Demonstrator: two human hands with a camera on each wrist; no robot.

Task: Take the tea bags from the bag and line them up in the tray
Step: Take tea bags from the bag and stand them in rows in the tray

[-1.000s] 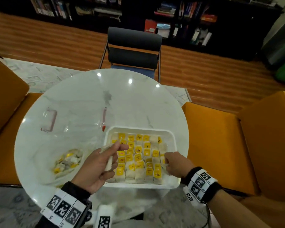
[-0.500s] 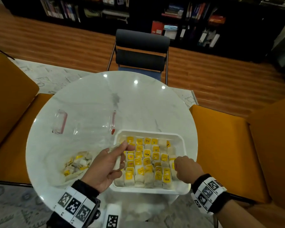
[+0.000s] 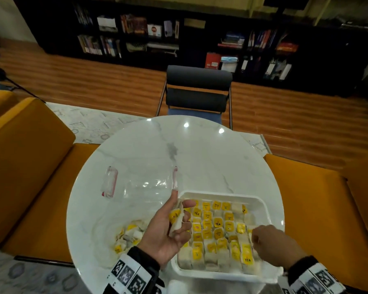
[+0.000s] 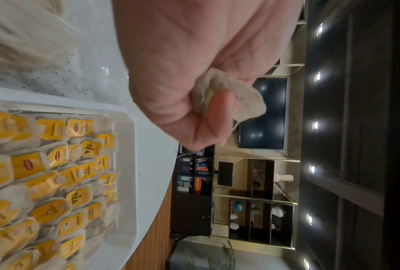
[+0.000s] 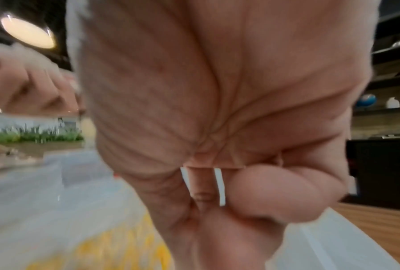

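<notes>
Left hand (image 3: 164, 228) pinching one tea bag (image 3: 177, 221) beside the filled white tray (image 3: 261, 203); right hand (image 3: 272, 240), fingers curled over the tray's right rows, grip indiscernible; plastic bag (image 3: 128, 232) lying left

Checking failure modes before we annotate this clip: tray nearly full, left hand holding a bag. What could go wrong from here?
1. The white plastic tray is packed with yellow-tagged tea bags; pushing another in may knock the rows askew.
2. The left hand grips a crumpled white paper tea bag; it might tear or sit crooked.
3. The right hand rests its curled fingers among the tray's right-hand bags and could drag one out.
</notes>
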